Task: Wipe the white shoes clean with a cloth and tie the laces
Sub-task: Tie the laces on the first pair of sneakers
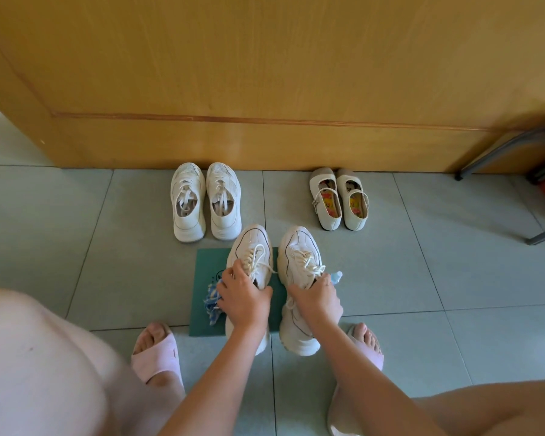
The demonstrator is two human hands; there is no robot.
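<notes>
Two white sneakers, one in each of my hands: my left hand (244, 295) closed around the collar of the left sneaker (249, 247), my right hand (317, 297) around the right sneaker (299, 247), held over a green mat (208, 265), likely to spare the tiles. Laces look loose; the blue-checked cloth (213, 302) lies beside my left hand.

White sneakers (296, 278) with cream laces (255, 256) and thin dark outline trim. Mat (206, 278) dark green with a small dark print. Cloth (213, 302) blue-and-white checked. Second sneaker pair (205, 201) all white. Strap shoes (339, 198) cream, insoles with yellow-red cartoon print. Slippers (158, 354) pale pink. Floor (453, 262) pale grey-green tiles. Door (265, 73) yellow-tan wood grain. Chair legs (497, 152) dark grey.
</notes>
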